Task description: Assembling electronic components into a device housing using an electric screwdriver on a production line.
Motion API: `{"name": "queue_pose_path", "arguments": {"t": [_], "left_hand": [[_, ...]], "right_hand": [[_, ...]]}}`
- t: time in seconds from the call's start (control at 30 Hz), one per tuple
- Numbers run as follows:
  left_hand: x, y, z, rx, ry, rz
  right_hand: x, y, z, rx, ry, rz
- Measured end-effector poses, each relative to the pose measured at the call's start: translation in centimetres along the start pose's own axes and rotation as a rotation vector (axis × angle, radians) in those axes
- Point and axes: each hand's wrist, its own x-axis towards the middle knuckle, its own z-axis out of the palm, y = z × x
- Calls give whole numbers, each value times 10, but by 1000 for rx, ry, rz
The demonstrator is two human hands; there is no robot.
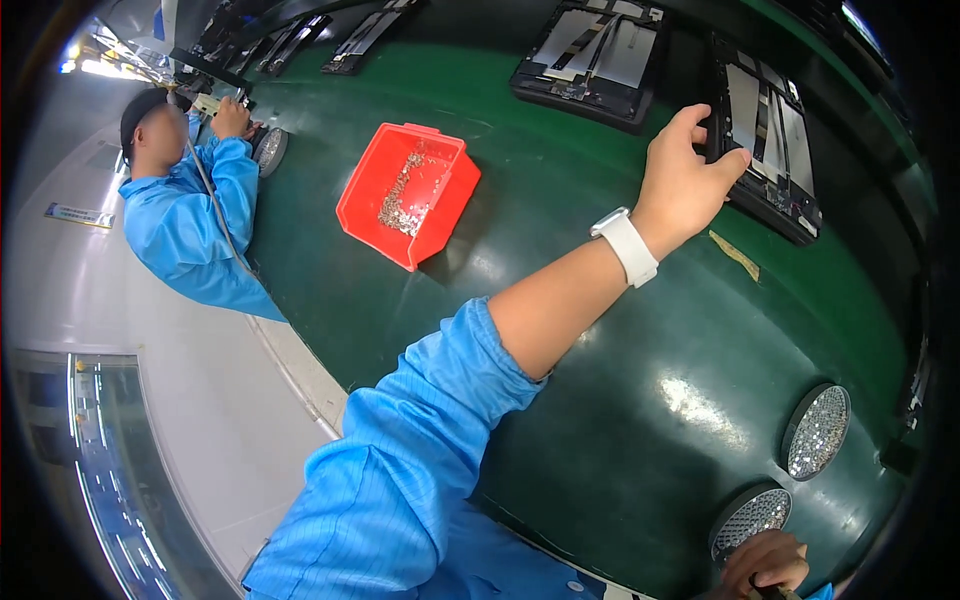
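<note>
My left hand, with a white watch on its wrist, reaches across the green worktop. Its thumb and fingers grip the near left edge of an open-backed black tablet, which shows silver plates and dark ribbon cables. It appears to lie on a thick dark stack. At the lower right edge, my right hand is curled around a dark, slim object, mostly cut off by the frame. Beside that hand stands a round dish of small metal parts, and a second such dish sits just beyond.
A red bin holding small metal pieces stands left of centre. Another open tablet stack lies at the back. A yellowish strip rests near my left hand. A co-worker in blue works at the far left.
</note>
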Motion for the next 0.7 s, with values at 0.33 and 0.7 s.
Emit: {"name": "queue_pose_path", "arguments": {"t": [0.33, 0.7], "left_hand": [[-6, -4, -2, -72, 23, 38], [-22, -8, 0, -201, 42, 79]], "right_hand": [[12, -9, 16, -46, 24, 200], [12, -8, 8, 27, -8, 303]]}}
